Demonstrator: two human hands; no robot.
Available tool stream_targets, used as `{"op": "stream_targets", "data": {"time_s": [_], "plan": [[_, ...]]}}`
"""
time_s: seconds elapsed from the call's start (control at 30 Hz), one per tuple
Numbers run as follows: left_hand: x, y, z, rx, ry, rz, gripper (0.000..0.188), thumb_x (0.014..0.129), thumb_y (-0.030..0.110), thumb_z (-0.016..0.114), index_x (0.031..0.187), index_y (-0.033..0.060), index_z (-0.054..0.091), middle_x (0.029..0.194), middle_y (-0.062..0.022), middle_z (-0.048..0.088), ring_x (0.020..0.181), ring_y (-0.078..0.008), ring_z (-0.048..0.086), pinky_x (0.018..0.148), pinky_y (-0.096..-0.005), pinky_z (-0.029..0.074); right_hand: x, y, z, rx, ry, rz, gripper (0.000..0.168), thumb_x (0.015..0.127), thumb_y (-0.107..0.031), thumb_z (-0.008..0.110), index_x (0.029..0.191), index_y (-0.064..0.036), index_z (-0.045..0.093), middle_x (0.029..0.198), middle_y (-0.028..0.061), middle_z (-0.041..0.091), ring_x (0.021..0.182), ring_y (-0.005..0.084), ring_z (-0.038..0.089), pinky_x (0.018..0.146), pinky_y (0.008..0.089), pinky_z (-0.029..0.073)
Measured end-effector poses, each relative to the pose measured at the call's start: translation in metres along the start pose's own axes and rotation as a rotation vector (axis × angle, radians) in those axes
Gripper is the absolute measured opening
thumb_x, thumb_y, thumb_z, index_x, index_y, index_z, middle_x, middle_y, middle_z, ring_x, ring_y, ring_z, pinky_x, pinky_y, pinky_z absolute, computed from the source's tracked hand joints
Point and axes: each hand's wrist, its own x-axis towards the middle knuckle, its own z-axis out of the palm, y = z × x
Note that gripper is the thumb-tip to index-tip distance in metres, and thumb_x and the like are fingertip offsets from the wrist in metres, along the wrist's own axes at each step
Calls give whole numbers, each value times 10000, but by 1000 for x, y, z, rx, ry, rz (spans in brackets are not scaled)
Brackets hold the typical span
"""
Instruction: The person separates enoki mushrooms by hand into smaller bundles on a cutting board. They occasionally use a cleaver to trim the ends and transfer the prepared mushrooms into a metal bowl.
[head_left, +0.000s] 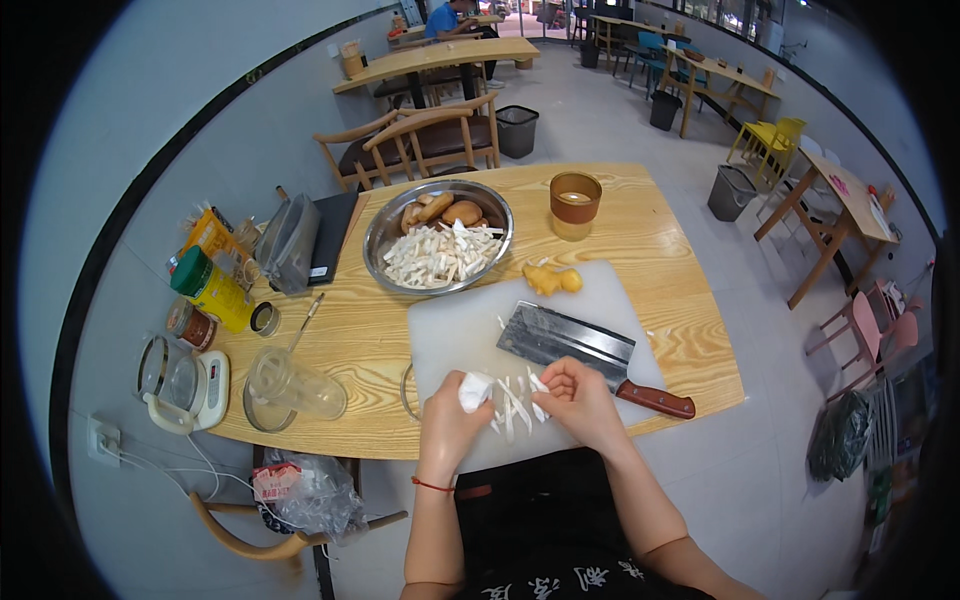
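My left hand (456, 420) holds a white chunk (475, 391), perhaps mushroom, over the near part of a white cutting board (454, 330). To its right, my right hand (576, 397) pinches a thin white piece (537, 390) between thumb and fingers. Several white strips (513, 409) lie on the board between the hands. A cleaver (570, 341) with a wooden handle rests flat beyond my right hand. Peeled ginger (552, 280) sits at the board's far edge. Behind the board, a steel bowl (375, 264) contains many white strips (439, 255) and whole brown mushrooms (462, 213).
An amber cup (575, 206) stands at the far right of the table. On the left are a clear plastic jug (300, 386), a pen (306, 322), a green-lidded container (214, 289) and an electric kettle (176, 379). A person (450, 21) sits at a distant table.
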Motion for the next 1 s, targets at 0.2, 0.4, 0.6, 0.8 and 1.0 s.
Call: {"op": "stream_targets", "data": {"time_s": [0.2, 0.4, 0.6, 0.8, 1.0], "plan": [[-6, -2, 0, -80, -87, -12, 342, 732, 148, 716, 990, -14, 561, 838, -168, 653, 774, -270, 650, 682, -328, 496, -6, 11, 8, -570, 120, -267, 190, 768, -54, 687, 906, 63, 627, 791, 109, 602, 667, 164, 584, 626, 256, 479], [-10, 0, 11, -226, -58, 21, 435, 762, 175, 705, 1116, -12, 535, 867, -176, 654, 800, -240, 653, 704, -319, 497, -10, 0, 16, -477, 59, -198, 182, 755, -56, 670, 885, 61, 618, 831, 188, 598, 733, 297, 612, 667, 366, 486], [-9, 10, 4, -591, -54, -45, 358, 938, 220, 488, 1192, -32, 495, 1069, -133, 599, 880, -145, 585, 708, -293, 509, -8, -12, 11, -264, 66, -225, 173, 804, -27, 651, 959, 39, 613, 783, 48, 601, 650, 77, 537, 609, 216, 455], [-12, 7, 20, -951, -157, 35, 352, 988, 221, 368, 1200, -34, 486, 1173, -122, 553, 974, -123, 555, 816, -270, 476, -6, -10, 33, 288, -116, -53, 153, 835, -24, 639, 973, 28, 596, 840, 22, 619, 716, 43, 565, 628, 176, 461], [-13, 4, 7, -801, -195, 6, 222, 889, 47, 558, 1087, -53, 548, 1002, -82, 608, 903, -103, 572, 758, -220, 484, -2, -7, 16, 348, -115, -18, 167, 796, 5, 677, 937, 23, 589, 862, 41, 633, 757, 61, 588, 665, 202, 491]]}}
